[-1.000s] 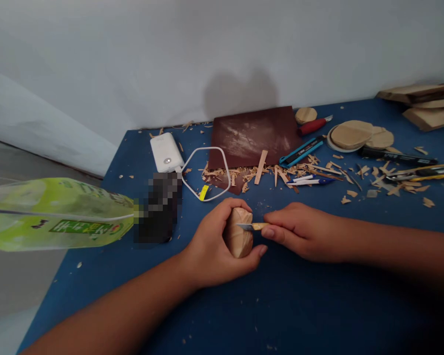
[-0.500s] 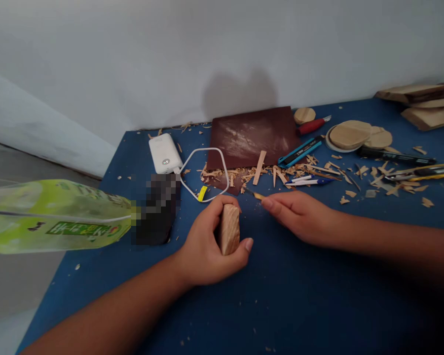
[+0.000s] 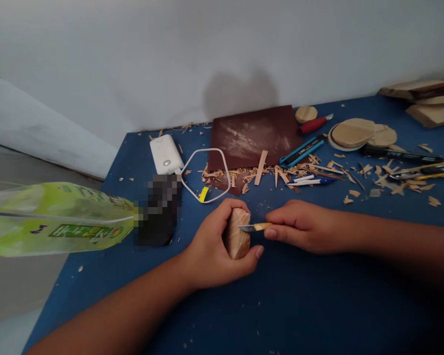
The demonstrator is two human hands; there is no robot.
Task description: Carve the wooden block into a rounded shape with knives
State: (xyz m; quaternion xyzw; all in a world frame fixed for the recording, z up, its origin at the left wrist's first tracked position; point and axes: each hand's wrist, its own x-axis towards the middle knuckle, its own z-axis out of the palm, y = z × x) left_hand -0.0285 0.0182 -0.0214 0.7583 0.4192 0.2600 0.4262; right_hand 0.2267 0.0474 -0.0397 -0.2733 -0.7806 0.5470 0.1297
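Left-hand grip (image 3: 210,246) is closed around the rounded pale wooden block (image 3: 238,233), bracing it just above the blue tabletop (image 3: 299,305). Right-hand grip (image 3: 303,228) pinches the small yellow-handled carving knife (image 3: 252,227), blade laid against the block's upper face, edge pointing toward the left thumb.

A blue table by a white wall

The blue table (image 3: 281,305) touches the plain white wall (image 3: 170,54). Grey floor (image 3: 11,291) shows on the left.

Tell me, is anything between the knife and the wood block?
Nothing visible. The right hand holds the knife with its blade tip at the wood block, which the left hand grips above the table.
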